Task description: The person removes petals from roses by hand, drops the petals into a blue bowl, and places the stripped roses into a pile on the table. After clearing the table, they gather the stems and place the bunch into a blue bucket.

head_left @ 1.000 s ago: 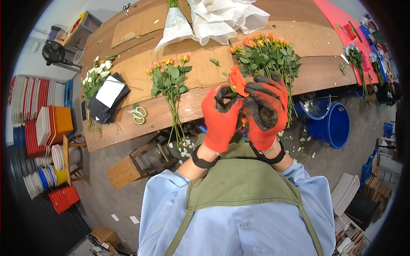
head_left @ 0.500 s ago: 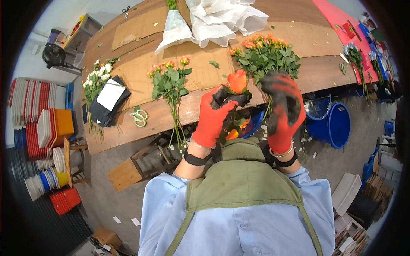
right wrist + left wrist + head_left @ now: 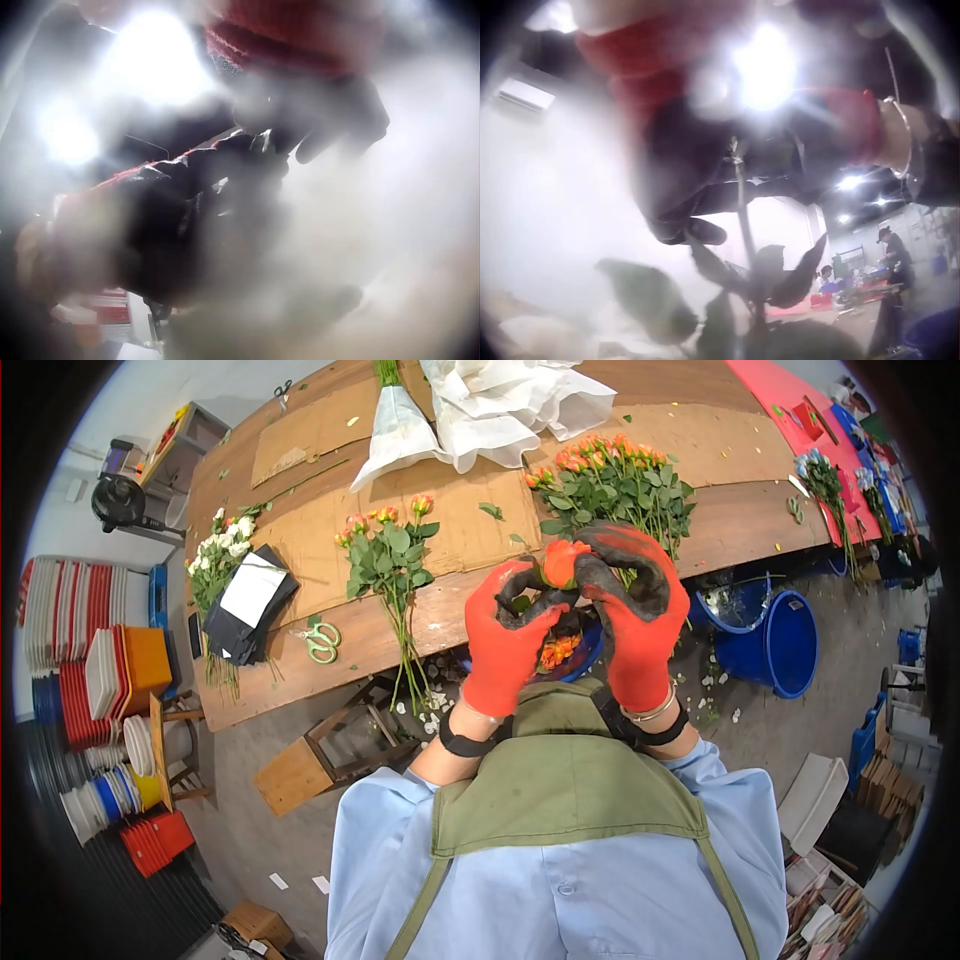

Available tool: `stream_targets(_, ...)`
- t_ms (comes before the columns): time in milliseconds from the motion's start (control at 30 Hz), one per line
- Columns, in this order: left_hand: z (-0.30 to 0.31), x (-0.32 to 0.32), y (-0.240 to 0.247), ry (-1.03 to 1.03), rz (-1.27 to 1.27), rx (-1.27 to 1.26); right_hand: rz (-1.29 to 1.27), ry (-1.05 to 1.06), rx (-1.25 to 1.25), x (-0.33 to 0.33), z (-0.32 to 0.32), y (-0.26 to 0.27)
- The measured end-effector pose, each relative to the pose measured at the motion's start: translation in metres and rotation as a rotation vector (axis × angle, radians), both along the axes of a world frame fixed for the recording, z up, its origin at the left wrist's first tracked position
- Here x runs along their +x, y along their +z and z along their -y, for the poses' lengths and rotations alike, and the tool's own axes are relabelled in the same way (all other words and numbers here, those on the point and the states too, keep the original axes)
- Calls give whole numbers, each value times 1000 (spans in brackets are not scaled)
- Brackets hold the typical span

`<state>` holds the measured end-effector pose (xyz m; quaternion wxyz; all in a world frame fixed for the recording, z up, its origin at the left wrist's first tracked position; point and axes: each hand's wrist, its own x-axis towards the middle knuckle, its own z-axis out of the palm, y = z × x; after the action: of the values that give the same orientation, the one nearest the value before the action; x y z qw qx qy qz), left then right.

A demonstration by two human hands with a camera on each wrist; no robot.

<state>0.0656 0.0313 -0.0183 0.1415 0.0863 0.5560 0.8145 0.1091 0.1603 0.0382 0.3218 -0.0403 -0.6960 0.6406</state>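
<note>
Both hands wear red gloves with black palms and meet over the table's near edge in the head view. My left hand (image 3: 508, 635) grips an orange rose (image 3: 564, 564) just beneath its bloom. The right hand (image 3: 640, 615) curls in from the other side, its thumb and fingers pinching the bloom's outer petals. Below the hands, more orange blooms (image 3: 560, 651) show in a blue bucket. In the left wrist view, a leafy stem (image 3: 744, 202) stands near the gloved fingers. Glare and haze blur most of the right wrist view.
A large bunch of orange roses (image 3: 625, 485) lies on the table behind the hands. To the left are a smaller rose bunch (image 3: 392, 550), green-handled scissors (image 3: 322, 643) and white flowers (image 3: 225, 545). White wrapped bouquets (image 3: 500, 420) lie farther back. Blue buckets (image 3: 790, 645) stand at right.
The right hand moved away from the bloom to the right, then came back to its petals. The left hand has kept its grip on the rose throughout.
</note>
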Motion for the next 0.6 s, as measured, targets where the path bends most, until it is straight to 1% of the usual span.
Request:
stream_targets(33, -3, 1, -3, 114, -141, -65, -9, -30, -42, 0, 3, -1)
stream_targets(67, -5, 2, -5, 115, -140, -66, -18, -61, -83, 1, 6, -2)
stream_targets(100, -6, 3, -4, 162, -207, -116, -18, -60, -83, 1, 7, -4)
stream_targets(133, -8, 3, -4, 208, -273, -166, -33, -121, -24, 1, 9, -8)
stream_targets(167, -9, 4, -3, 209, -273, -166, -48, -181, 36, 2, 11, -10)
stream_targets(233, -10, 4, -1, 268, -372, -259, -39, -194, -6, 4, 18, -12)
stream_targets(267, -10, 4, -2, 269, -372, -259, -31, -208, -47, 4, 20, -12)
stream_targets(367, -11, 5, -4, 268, -377, -293, -41, -215, -53, 5, 22, -15)
stream_targets(433, -11, 6, 2, 214, -116, -157, -51, -202, -61, 5, 21, -15)
stream_targets(500, -10, 5, 0, 238, -89, -147, -60, -187, -70, 6, 18, -16)
stream_targets(567, -7, 4, -11, 264, -64, -136, -247, -47, 69, 2, 8, -20)
stream_targets(600, -3, 3, -20, 330, -296, -365, -294, 104, 359, 1, -9, -10)
